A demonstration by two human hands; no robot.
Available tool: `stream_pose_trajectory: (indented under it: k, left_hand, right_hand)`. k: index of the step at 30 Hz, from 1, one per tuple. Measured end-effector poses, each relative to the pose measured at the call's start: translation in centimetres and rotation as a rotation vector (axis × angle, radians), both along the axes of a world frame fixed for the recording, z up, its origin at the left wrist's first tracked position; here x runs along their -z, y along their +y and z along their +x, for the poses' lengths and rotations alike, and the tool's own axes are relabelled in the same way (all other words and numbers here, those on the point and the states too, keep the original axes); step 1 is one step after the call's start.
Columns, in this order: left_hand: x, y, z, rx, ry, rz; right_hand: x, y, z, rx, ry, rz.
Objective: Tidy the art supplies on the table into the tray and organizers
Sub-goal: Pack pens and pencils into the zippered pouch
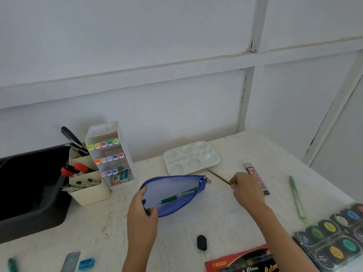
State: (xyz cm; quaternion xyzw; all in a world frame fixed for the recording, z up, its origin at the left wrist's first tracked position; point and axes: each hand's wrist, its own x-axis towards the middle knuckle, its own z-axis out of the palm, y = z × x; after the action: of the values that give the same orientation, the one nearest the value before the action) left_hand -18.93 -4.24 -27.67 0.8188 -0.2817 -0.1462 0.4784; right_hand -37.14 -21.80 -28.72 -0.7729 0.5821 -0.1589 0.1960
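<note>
A blue mesh pencil pouch (172, 193) lies unzipped in the middle of the table with a green pen (178, 195) inside it. My left hand (142, 216) grips the pouch's left end. My right hand (247, 190) pinches the near end of a yellow pencil (219, 176) that lies to the right of the pouch. A white marker organizer (112, 156) and a cream pen holder (88, 183) stand at the left. Beside them is a black tray (31, 193).
A white paint palette (191, 157) lies at the back. A lead case (257, 178), a green pen (296, 199) and poster paint pots (334, 236) sit at the right. A black eraser (202, 242), a crayon box (243, 262), a blue sharpener (86, 263) and a ruler (70, 262) lie near the front edge.
</note>
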Motion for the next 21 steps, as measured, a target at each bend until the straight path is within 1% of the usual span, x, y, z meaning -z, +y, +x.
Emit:
stream_pose_trajectory:
  k: [2, 4, 5, 7, 8, 9, 10, 11, 14, 15, 16, 18, 20, 21]
  left_hand:
    - [0.1, -0.2, -0.1, 0.002, 0.002, 0.006]
    - [0.1, -0.5, -0.5, 0.024, 0.006, -0.007]
    - [0.0, -0.8, -0.9, 0.037, 0.005, -0.015]
    - [-0.2, -1.5, -1.8, 0.067, -0.005, -0.019]
    - [-0.3, -1.9, -2.3, 0.084, -0.006, -0.018]
    - [-0.4, -2.3, -2.9, 0.098, -0.003, -0.019]
    - [-0.4, -2.6, -3.5, 0.108, -0.002, -0.022]
    - [-0.4, -2.9, -4.0, 0.110, -0.003, -0.026]
    - [-0.4, -3.4, -5.0, 0.095, -0.011, -0.046]
    - [-0.3, -3.4, -5.1, 0.091, -0.009, -0.051]
    - [-0.3, -3.4, -5.1, 0.090, -0.008, -0.054]
    - [-0.2, -3.3, -5.0, 0.096, 0.006, -0.053]
    - [-0.2, -3.4, -5.0, 0.103, 0.016, -0.056]
    - [-0.3, -3.4, -5.0, 0.104, 0.017, -0.056]
  right_hand:
    - [-1.6, 0.6, -1.2, -0.004, -0.271, 0.022]
    - [-4.1, 1.5, -1.6, -0.019, -0.626, 0.031]
    - [-5.4, 2.0, -1.5, -0.049, -0.813, 0.048]
    - [-7.4, 3.2, -0.6, -0.199, -1.143, 0.125]
    - [-8.0, 3.8, 0.1, -0.292, -1.241, 0.180]
    - [-8.1, 4.3, 0.7, -0.369, -1.270, 0.222]
    - [-7.8, 4.7, 1.4, -0.423, -1.229, 0.239]
    - [-7.0, 4.8, 1.8, -0.452, -1.118, 0.221]
    - [-3.3, 4.0, 1.6, -0.467, -0.617, 0.016]
    - [-2.5, 3.7, 1.2, -0.467, -0.513, -0.079]
    - [-2.0, 3.3, 0.8, -0.470, -0.483, -0.178]
    - [-1.9, 2.5, -0.3, -0.436, -0.548, -0.318]
    - [-1.9, 1.2, -1.2, -0.280, -0.564, -0.401]
    - [-1.7, 0.4, -1.7, -0.160, -0.525, -0.410]
